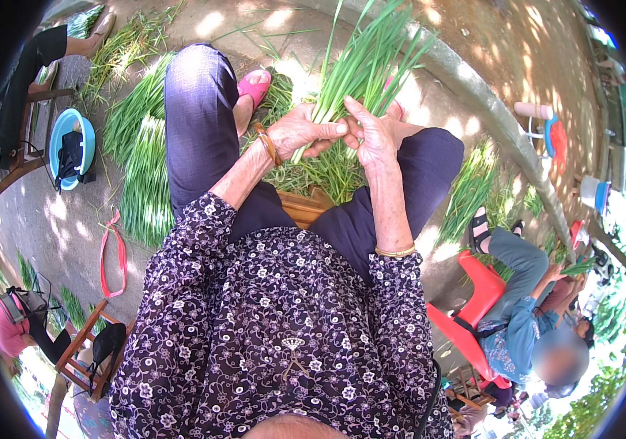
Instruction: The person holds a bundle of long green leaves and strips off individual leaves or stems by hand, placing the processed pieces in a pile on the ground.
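A bunch of long green leafy stalks (365, 60), looking like garlic chives, fans up and away above my knees. My left hand (305, 131) is closed around its pale lower ends, thumb laid across them. My right hand (370, 131) pinches some stalks of the same bunch at its right side, and the fingertips of both hands nearly meet. Loose green leaves and trimmings (324, 173) lie on the ground between my legs, below the hands. Beside my left leg rest neatly laid piles of similar stalks (148, 181), their pale ends together.
A light-blue basin (73, 148) holding a black item and a pink strap loop (113, 252) lie at left. More loose greens (472, 186) are right of my knee, near a concrete curb (488, 99). A seated person (521, 307) on a red plastic chair (472, 329) handles greens; others sit around.
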The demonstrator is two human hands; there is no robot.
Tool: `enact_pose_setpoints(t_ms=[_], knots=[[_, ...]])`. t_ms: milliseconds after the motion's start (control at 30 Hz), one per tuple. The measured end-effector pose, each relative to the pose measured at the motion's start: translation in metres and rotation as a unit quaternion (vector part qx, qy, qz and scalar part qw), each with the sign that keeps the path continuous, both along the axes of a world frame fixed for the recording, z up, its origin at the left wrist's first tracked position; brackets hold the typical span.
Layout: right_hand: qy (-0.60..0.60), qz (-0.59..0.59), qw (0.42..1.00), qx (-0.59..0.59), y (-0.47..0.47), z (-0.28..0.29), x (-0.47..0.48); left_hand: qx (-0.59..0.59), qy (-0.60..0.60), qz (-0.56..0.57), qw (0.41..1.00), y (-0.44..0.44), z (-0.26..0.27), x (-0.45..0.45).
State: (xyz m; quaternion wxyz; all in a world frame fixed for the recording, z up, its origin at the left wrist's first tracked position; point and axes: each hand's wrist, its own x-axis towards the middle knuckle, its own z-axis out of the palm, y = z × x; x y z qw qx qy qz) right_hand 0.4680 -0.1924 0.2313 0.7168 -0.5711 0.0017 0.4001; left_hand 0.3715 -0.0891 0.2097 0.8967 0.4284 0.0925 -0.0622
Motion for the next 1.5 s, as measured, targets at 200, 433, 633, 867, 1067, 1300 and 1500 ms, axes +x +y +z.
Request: enact_pose_setpoints(t_ms=[200,433,633,867,1067,1300,1500], knots=[[0.002,-0.028,0.999,0.015,-0.002,-0.003,0.002,-0.011,0.011,0.038,0.999,-0.003,-0.011,0.001],[0.003,-0.052,0.998,0.047,-0.005,-0.009,0.011,-0.028,0.039,0.083,0.995,-0.001,-0.009,0.001],[-0.007,-0.040,0.994,0.102,-0.010,-0.002,0.016,-0.092,0.082,0.153,0.981,0.011,-0.021,0.004],[0.024,-0.012,0.989,0.146,-0.010,-0.001,0.017,-0.091,0.069,0.122,0.986,0.005,-0.013,0.001],[-0.012,0.010,0.993,0.116,-0.010,-0.005,0.016,-0.087,0.063,0.074,0.991,-0.003,-0.009,-0.001],[-0.028,0.001,0.996,0.086,-0.007,-0.005,0.015,-0.155,0.094,0.103,0.978,-0.003,-0.010,-0.004],[-0.054,-0.004,0.997,0.050,-0.005,-0.005,0.014,-0.139,0.097,0.119,0.978,-0.004,-0.010,-0.003]])
